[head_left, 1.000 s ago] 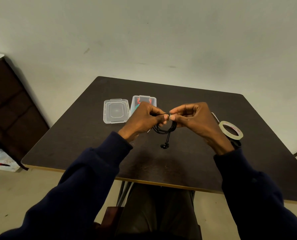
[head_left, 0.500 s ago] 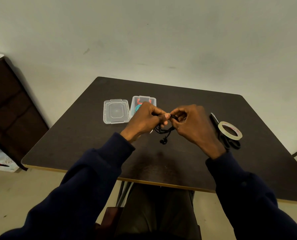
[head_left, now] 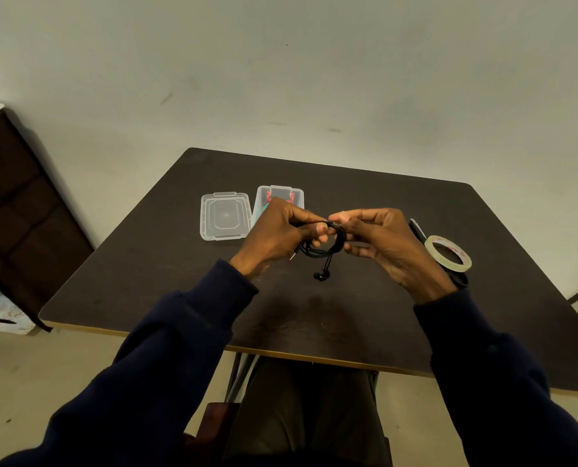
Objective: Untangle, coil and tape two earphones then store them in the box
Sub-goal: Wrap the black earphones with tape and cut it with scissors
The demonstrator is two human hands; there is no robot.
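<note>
1. Two things are partly hidden in the head view. The box (head_left: 297, 194), at 11 o'clock from the hands, sits behind the left hand (head_left: 277, 230), so its red and green contents are unclear. A dark tool (head_left: 416, 227) under the tape roll (head_left: 448, 253) at 3 o'clock cannot be identified.
2. Both grips pinch the top of the coiled black earphone (head_left: 328, 246), held above the tabletop (head_left: 348, 315).
3. The right hand (head_left: 385, 244) meets the left fingertip to fingertip, and an earbud (head_left: 320, 275) dangles toward 6 o'clock.
</note>
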